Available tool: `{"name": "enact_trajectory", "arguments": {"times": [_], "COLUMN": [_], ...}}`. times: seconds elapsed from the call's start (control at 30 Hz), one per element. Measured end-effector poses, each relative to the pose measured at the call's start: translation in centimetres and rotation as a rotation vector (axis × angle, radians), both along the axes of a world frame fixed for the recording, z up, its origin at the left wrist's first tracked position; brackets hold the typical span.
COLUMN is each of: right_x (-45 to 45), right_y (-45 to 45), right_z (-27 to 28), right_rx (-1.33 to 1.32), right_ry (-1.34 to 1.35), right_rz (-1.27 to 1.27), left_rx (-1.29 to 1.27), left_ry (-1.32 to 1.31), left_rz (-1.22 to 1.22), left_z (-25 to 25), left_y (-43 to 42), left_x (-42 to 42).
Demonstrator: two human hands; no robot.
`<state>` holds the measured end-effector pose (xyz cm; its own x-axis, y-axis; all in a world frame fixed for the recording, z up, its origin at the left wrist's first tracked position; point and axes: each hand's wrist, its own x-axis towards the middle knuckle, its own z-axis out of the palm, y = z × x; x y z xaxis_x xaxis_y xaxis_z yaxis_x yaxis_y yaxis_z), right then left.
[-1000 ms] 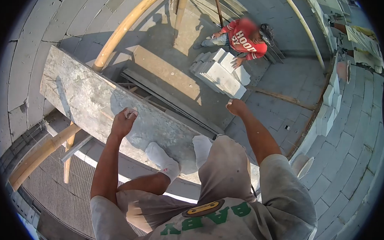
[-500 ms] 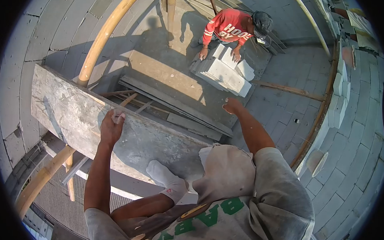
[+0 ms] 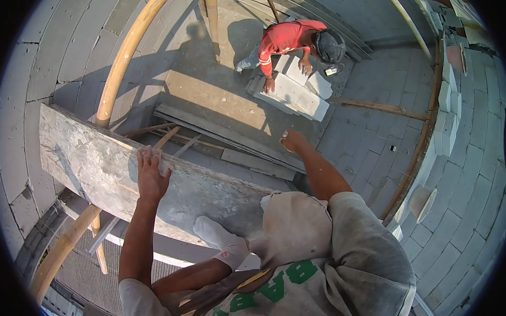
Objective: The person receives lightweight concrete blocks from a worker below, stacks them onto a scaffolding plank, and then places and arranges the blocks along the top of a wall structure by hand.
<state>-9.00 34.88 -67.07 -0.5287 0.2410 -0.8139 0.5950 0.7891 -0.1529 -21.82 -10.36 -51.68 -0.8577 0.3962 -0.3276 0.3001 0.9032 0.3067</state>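
My left hand (image 3: 153, 175) is over the near side of a long, stained plank (image 3: 105, 163), fingers spread and holding nothing, the fingertips at its far edge. My right hand (image 3: 293, 141) is curled above the gap beyond the plank, to the right. Whether anything is inside that fist cannot be made out. My white-socked foot (image 3: 219, 232) rests on the plank, beside my bent knee. Below, a co-worker in a red top (image 3: 285, 39) bends with both hands on a stack of pale blocks (image 3: 295, 95).
A curved bamboo pole (image 3: 126, 56) rises behind the plank, and another (image 3: 64, 248) passes under it. Long boards (image 3: 230, 139) lie below. At the right, a block wall (image 3: 466, 195) carries loose blocks (image 3: 446, 126) and a round pan (image 3: 420, 203). Part of another person shows at the upper right.
My left hand has opened from a curled shape and reached the plank's far edge. My right hand has shifted slightly left. The co-worker has bent lower over the blocks.
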Motion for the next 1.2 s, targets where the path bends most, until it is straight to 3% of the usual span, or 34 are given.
{"name": "enact_trajectory", "arguments": {"times": [0.27,0.67,0.77,1.2], "right_x": [0.7,-2.9,-3.0,-3.0], "right_y": [-1.4,-3.5,-3.7,-4.2], "right_z": [-3.1,0.3,0.2,0.0], "right_rx": [-0.035,-0.076,-0.072,-0.057], "right_ry": [0.005,-0.111,-0.043,-0.006], "right_rz": [0.074,0.013,0.022,0.041], "left_rx": [-0.007,-0.188,-0.061,-0.069], "left_ry": [-0.073,0.011,0.0,-0.056], "left_rz": [-0.013,0.038,0.043,0.059], "left_z": [1.0,1.0,0.4,0.8], "left_y": [0.2,0.7,0.0,0.1], "left_x": [-0.4,0.2,0.1,-0.2]}}
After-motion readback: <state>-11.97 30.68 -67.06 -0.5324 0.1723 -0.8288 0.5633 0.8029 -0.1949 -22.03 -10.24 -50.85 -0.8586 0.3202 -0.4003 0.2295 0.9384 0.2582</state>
